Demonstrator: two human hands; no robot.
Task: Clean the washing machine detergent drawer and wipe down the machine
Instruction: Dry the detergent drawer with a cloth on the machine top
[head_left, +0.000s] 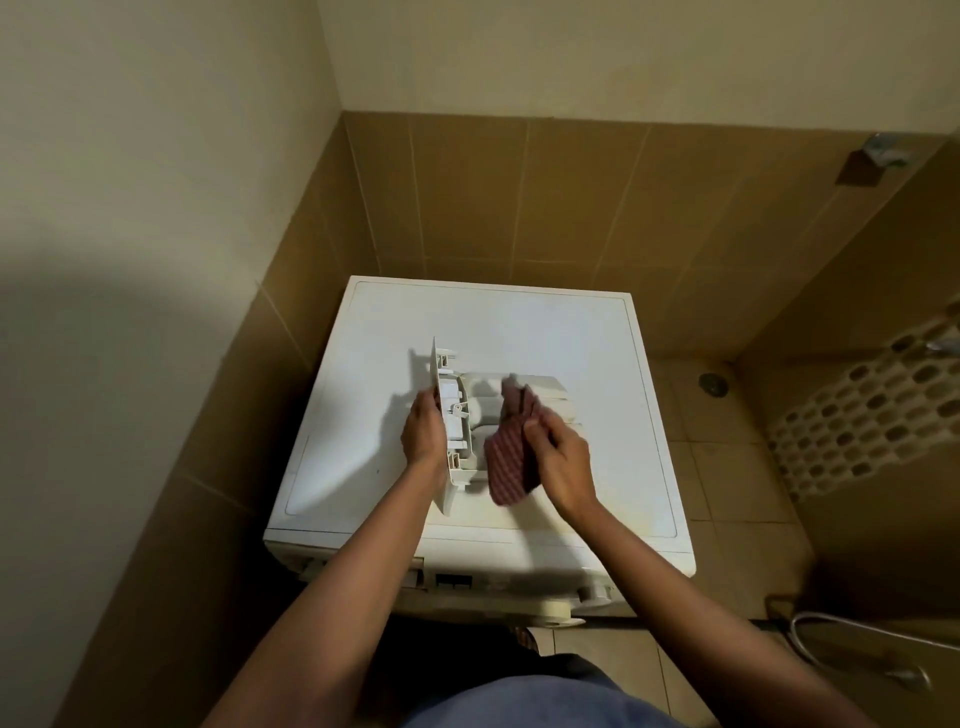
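Detergent drawer (483, 410) lying on washing machine (571, 332) top, removed. Left hand (425, 428) gripping its front panel; right hand (558, 460) pinching striped cloth (511, 457). Suggest working cloth into each compartment corner while bracing firmly.

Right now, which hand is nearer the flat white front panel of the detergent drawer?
Left. The left hand grips the flat white front panel; the right hand is apart, to its right, holding the red striped cloth against the drawer's compartments.
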